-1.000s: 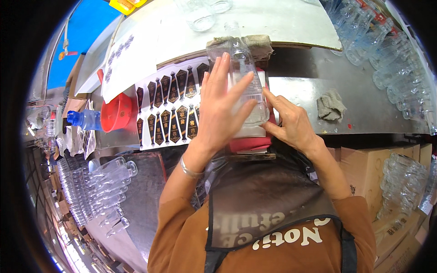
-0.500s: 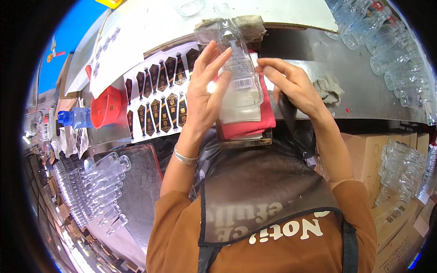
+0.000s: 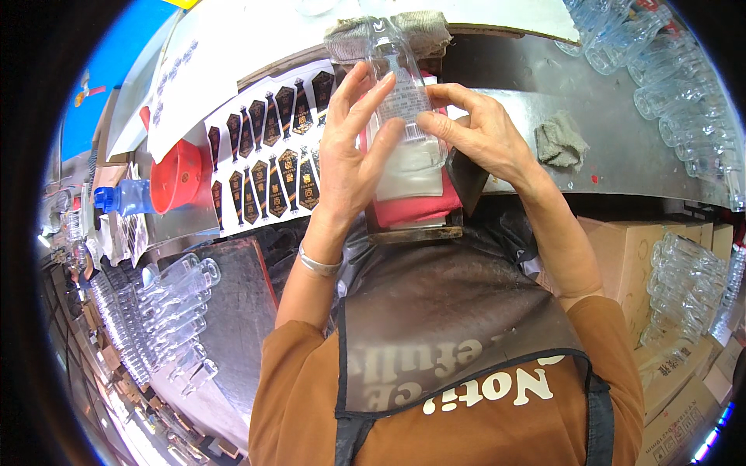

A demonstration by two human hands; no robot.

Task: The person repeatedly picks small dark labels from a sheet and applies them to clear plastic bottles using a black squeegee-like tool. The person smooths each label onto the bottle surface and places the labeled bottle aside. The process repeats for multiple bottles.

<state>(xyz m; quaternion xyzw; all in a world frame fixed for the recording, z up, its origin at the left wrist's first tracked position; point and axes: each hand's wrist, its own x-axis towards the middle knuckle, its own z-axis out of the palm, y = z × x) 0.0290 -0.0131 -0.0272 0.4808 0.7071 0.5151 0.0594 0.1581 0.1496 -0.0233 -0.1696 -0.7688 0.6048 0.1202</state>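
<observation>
A clear glass bottle [image 3: 412, 172] lies on its back in front of me, neck pointing away, on a wooden-edged stand with red cloth [image 3: 431, 211]. A see-through printed label [image 3: 404, 99] shows on its upper face. Along the bottle's left side is my left hand [image 3: 351, 147], fingers stretched and spread, with the thumb and fingertips over the label's left edge. My right hand [image 3: 489, 136] comes from the other side, its thumb and forefinger apart at the label's right edge; its other fingers are partly hidden. A rolled grey cloth [image 3: 423, 31] props the neck.
Left of the stand lies a sheet of dark labels [image 3: 268, 116], beside a red cup [image 3: 177, 177] and a blue-capped bottle [image 3: 128, 197]. A crumpled rag [image 3: 561, 141] sits at right. Rows of glass bottles [image 3: 676, 101] line the right, with more bottles [image 3: 179, 311] lower left.
My right hand has moved left, bringing its thumb and forefinger onto the label's right edge. My left hand stays beside the bottle, its thumb now further over the label.
</observation>
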